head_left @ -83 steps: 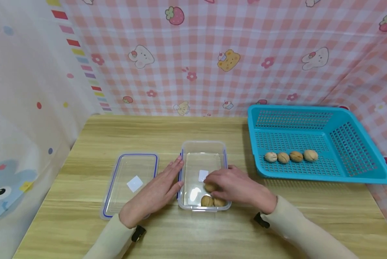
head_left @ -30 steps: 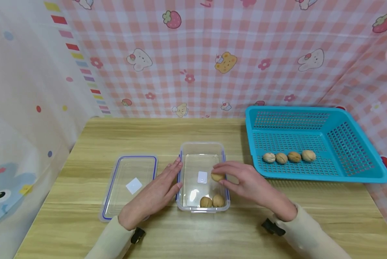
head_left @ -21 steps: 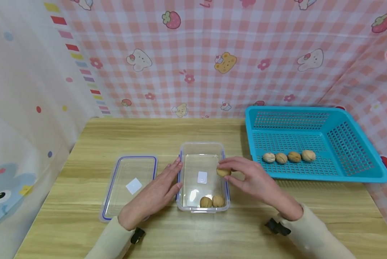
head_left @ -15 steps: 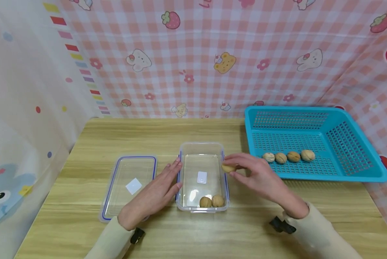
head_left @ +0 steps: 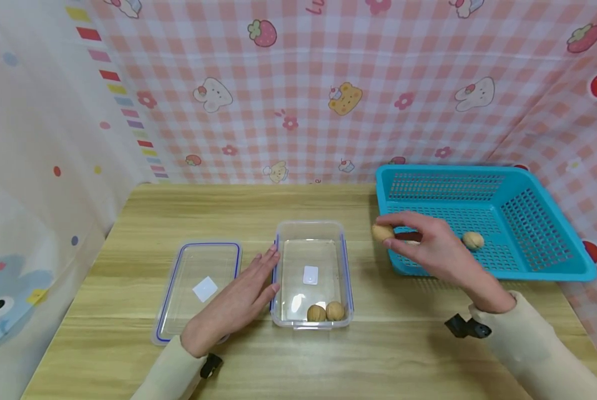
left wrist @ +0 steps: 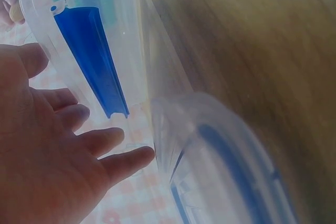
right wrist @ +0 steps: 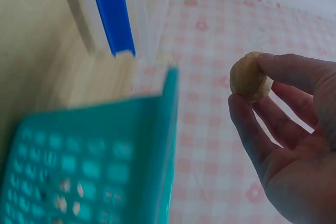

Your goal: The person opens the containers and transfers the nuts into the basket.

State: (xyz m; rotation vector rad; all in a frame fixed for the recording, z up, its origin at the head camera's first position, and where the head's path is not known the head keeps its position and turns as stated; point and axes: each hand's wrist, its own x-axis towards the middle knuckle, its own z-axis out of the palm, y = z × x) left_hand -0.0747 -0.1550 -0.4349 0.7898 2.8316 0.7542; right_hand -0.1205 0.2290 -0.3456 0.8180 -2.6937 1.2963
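Between thumb and fingertips my right hand (head_left: pixel 435 244) pinches a walnut (head_left: pixel 382 233), raised at the left edge of the blue basket (head_left: pixel 528 275). The right wrist view shows the same walnut (right wrist: pixel 251 78) above the basket's rim. My left hand (head_left: pixel 238 300) lies with straight fingers along the left side of a clear plastic box (head_left: pixel 312 324). Inside that box, two walnuts (head_left: pixel 335 311) sit side by side at the near right corner. One walnut (head_left: pixel 473 240) shows in the basket; the others there are mostly hidden behind my right hand.
A clear lid with a blue seal (head_left: pixel 198 322) lies left of the box, partly under my left forearm. The wooden table (head_left: pixel 278 366) ends at a pink checked cloth (head_left: pixel 298 139) behind and a white curtain on the left.
My right hand has lifted a walnut out of the clear box and carried it right and back to the basket's left edge. The left hand has stayed by the box.
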